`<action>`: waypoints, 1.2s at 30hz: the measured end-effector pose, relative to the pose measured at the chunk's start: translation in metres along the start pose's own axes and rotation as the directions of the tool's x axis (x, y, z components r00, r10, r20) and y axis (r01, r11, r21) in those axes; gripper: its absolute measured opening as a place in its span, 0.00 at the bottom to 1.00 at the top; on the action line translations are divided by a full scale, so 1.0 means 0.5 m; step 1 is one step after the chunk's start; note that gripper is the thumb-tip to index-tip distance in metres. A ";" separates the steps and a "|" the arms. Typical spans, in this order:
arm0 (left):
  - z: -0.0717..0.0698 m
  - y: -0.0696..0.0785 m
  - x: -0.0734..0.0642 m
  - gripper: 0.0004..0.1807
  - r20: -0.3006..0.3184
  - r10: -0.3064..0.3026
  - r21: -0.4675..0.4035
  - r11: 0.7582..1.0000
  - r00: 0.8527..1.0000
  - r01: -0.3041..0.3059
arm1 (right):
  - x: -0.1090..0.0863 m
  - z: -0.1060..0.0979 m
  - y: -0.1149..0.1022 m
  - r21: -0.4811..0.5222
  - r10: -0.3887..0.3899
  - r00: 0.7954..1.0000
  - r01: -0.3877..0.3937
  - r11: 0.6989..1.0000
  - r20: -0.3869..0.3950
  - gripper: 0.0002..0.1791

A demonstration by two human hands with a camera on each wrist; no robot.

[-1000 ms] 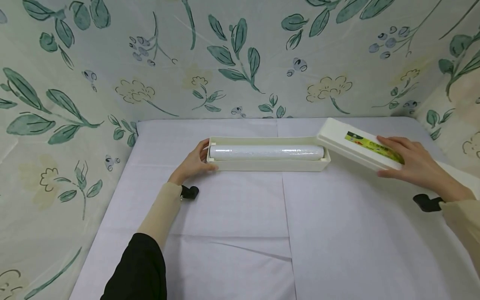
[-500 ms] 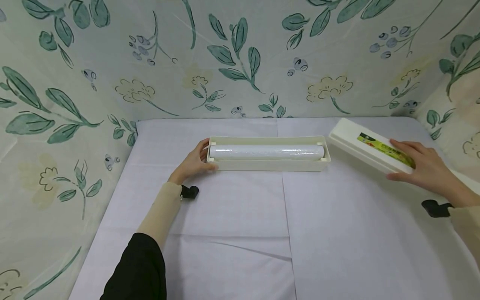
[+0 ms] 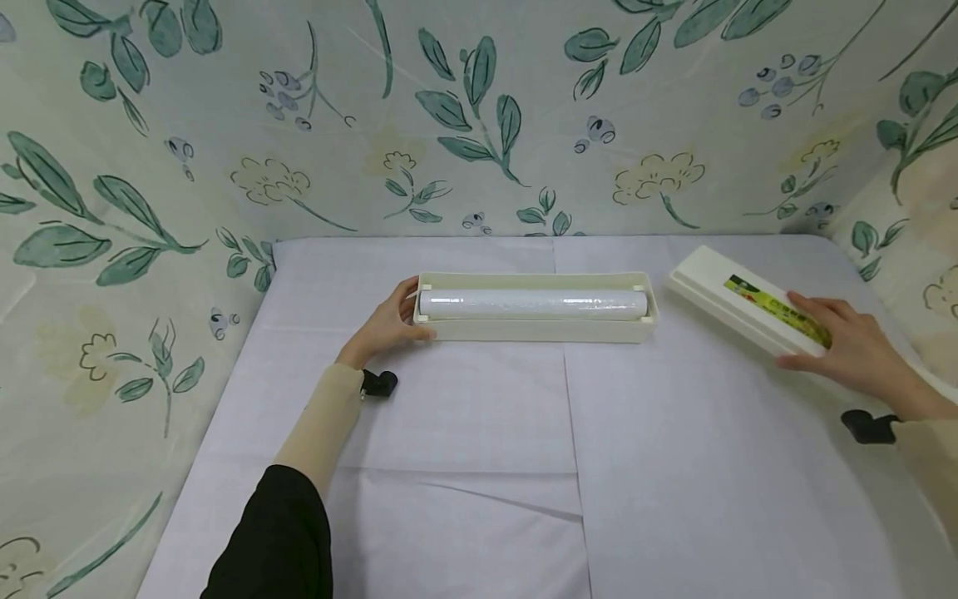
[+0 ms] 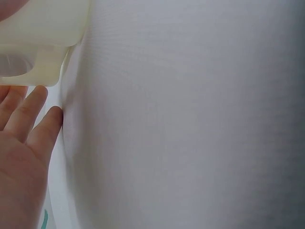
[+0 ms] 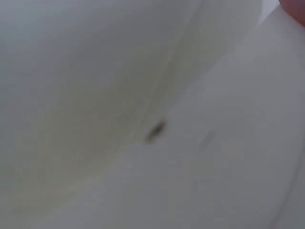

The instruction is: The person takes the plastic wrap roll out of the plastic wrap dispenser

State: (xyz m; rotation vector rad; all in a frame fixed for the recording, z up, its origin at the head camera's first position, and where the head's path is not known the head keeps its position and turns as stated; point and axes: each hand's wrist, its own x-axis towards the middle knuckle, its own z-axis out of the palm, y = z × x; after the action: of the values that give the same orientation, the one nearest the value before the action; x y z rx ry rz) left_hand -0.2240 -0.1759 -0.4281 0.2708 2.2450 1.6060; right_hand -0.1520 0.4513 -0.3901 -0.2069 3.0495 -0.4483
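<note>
An open, long off-white box [image 3: 535,331] lies across the cloth in the head view, with a shiny roll of cling film [image 3: 531,304] inside. My left hand [image 3: 383,327] holds the box's left end, thumb at the front and fingers behind. The left wrist view shows the box corner [image 4: 45,24] between thumb and fingers. Off to the right, my right hand [image 3: 861,353] grips the white lid [image 3: 711,283] by its near end, over a green-yellow label [image 3: 774,309]. The lid slants, its far end pointing toward the box, close over the cloth. Its underside is hidden.
White cloth [image 3: 464,416] with fold creases covers the table. A leaf-patterned curtain [image 3: 479,125] stands along the back and both sides. Black wrist mounts [image 3: 379,383] sit at both cuffs.
My right hand has carried the lid rightward, away from the box's right end, and then slightly down toward the cloth. The left hand and the box have stayed nearly still.
</note>
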 end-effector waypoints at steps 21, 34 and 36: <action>0.002 0.034 -0.020 0.56 0.020 0.012 -0.007 1.000 1.000 -0.011 | -0.010 0.049 0.035 0.031 0.077 0.997 -0.077 0.997 0.028 0.63; -0.001 -0.019 0.011 0.58 -0.004 0.008 0.014 1.000 1.000 -0.008 | -0.012 0.061 0.044 0.031 0.088 0.996 -0.089 0.996 0.031 0.63; -0.001 -0.023 0.012 0.57 -0.007 0.018 0.023 1.000 1.000 -0.018 | -0.012 0.063 0.044 0.030 0.088 0.996 -0.089 0.996 0.027 0.63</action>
State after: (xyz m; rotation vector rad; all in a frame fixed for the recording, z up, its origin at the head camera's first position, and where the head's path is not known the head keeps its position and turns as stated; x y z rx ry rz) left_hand -0.2292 -0.1782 -0.4398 0.2924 2.2744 1.5936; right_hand -0.1465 0.4641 -0.4262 -0.0750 3.0095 -0.4824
